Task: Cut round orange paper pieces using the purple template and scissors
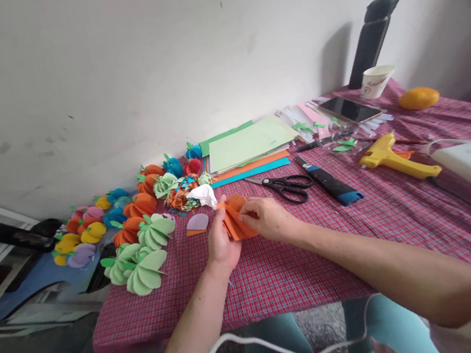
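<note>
My left hand (224, 243) is closed around the lower left side of a fanned orange paper craft (235, 225), its folded leaves spreading upward. On its right side, my right hand (267, 217) pinches the edge of the leaves between thumb and fingers. A crumpled white tissue (203, 196) lies just behind my left hand. To the left of it rest a lilac paper piece (198, 222) and an orange one under it. Black-handled scissors (286, 186) lie beyond my right hand, beside a black and blue utility knife (331, 181).
Finished paper pumpkins (154, 232) in several colours crowd the left end, near paper scraps (182, 194). Coloured sheets (251, 145) lie by the wall. On the right are a yellow glue gun (397, 158), a phone (349, 109), a paper cup (377, 82), a black bottle (371, 42) and an orange fruit (419, 98).
</note>
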### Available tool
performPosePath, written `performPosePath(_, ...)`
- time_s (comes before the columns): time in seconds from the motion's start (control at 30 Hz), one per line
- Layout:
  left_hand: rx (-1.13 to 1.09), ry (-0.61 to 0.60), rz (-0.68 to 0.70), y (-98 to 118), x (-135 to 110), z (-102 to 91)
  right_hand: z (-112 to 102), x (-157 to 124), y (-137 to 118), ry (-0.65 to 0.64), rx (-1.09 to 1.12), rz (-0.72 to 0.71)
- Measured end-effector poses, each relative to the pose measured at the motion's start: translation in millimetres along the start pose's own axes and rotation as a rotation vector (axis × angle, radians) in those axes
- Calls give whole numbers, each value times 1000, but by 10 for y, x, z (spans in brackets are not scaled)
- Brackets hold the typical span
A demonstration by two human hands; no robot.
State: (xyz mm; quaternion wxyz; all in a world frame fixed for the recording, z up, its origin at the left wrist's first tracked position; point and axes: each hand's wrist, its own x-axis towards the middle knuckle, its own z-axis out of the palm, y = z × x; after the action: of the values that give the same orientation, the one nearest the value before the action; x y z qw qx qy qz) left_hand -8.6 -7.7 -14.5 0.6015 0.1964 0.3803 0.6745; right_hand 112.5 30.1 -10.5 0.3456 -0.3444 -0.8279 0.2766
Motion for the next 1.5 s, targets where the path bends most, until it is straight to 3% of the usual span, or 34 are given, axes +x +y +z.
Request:
performPosePath(0.37,1,-4,11,-4,-2,-1,57,-7,57,59,59,85)
performPosePath(0.6,-16,5,12,-9,8,-4,56,-4,48,6,43,-41)
performPosePath(1.17,35,18,7,-25,-21,2,40,-18,-9,-24,38,26)
performPosePath(1.5,24,18,27,-9,-3,3,-6,-11,-35,-24,-23,-11)
